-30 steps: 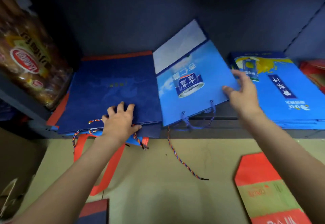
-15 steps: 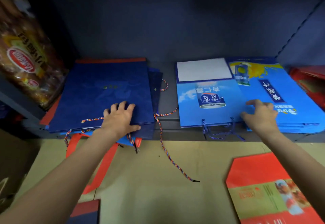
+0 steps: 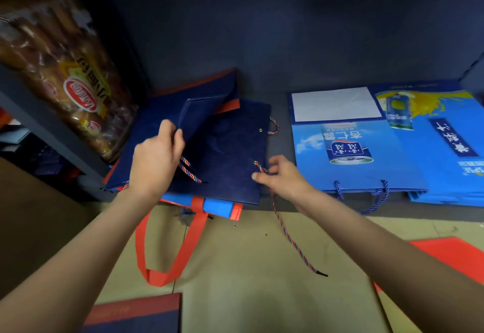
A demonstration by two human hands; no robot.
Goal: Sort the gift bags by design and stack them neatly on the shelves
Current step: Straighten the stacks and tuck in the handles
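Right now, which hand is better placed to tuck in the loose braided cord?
Right hand: its fingers are already at the braided cord where it leaves the navy bag. The left hand is busy gripping that bag.
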